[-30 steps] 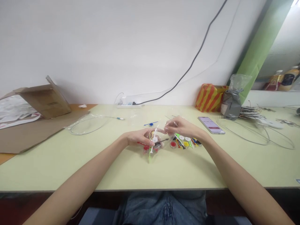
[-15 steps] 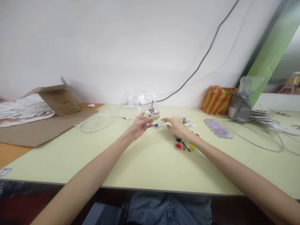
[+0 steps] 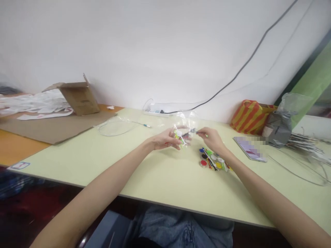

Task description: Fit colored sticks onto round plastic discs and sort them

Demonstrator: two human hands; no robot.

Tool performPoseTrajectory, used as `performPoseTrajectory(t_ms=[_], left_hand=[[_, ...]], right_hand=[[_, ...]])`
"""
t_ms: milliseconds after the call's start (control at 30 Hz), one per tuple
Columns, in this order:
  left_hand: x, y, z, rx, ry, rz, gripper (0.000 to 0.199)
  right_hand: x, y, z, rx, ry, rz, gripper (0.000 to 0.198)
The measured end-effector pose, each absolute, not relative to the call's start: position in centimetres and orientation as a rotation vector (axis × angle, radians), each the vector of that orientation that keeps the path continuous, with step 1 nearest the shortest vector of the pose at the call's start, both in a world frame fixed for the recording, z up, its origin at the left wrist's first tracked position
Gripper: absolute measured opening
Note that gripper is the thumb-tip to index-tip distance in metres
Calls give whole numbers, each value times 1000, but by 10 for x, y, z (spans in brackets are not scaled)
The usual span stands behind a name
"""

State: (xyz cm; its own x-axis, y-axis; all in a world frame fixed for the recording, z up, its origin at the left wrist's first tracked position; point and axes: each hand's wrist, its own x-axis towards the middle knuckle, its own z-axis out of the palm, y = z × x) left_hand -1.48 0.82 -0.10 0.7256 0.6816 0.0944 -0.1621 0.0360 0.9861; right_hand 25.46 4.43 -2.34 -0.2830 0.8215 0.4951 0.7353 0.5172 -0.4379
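Note:
My left hand [image 3: 168, 138] is closed around a clear plastic bag [image 3: 190, 119] over the middle of the table. Thin sticks and small pieces in white, yellow-green and red [image 3: 181, 136] show through the film. At the bag's right side, the fingertips of my right hand [image 3: 210, 137] pinch a small dark piece [image 3: 193, 131], too small to name exactly. Below that hand lies a pile of small coloured discs and thin sticks [image 3: 213, 160], in red, blue, black, yellow, white and green. My right wrist partly covers it.
A phone [image 3: 250, 148] lies to the right, near a red-yellow striped bag [image 3: 252, 117] and a grey plastic bag [image 3: 278, 125]. Behind my hands is a power strip [image 3: 155, 110]; a coiled cable [image 3: 116, 132] lies to its left. A cardboard box [image 3: 81, 98] stands far left.
My right hand has closed into a pinch on a dark piece beside the bag. A blue-tipped piece near my left fingers no longer shows there. The view has turned slightly left.

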Motion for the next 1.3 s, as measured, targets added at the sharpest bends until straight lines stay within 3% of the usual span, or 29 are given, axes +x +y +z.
performPoseTrajectory(t_ms=[133, 233, 500, 800, 1033, 1300], left_hand=[[-17, 7, -7, 1427, 417, 331, 84], [-17, 6, -11, 1445, 446, 237, 83], [-16, 5, -13, 1486, 528, 279, 81], [-16, 6, -14, 1500, 525, 296, 75], [-12, 4, -9, 1501, 489, 259, 73], [-14, 4, -9, 1475, 533, 260, 80]], right_hand=[[271, 28, -20, -1260, -1664, 539, 24], [266, 19, -16, -1228, -1615, 533, 25], [273, 22, -7, -1123, -1610, 295, 21], [256, -5, 16, -900, -1844, 549, 21], [247, -8, 9, -719, -1743, 1007, 28], [241, -11, 4, -734, -1707, 998, 27]])
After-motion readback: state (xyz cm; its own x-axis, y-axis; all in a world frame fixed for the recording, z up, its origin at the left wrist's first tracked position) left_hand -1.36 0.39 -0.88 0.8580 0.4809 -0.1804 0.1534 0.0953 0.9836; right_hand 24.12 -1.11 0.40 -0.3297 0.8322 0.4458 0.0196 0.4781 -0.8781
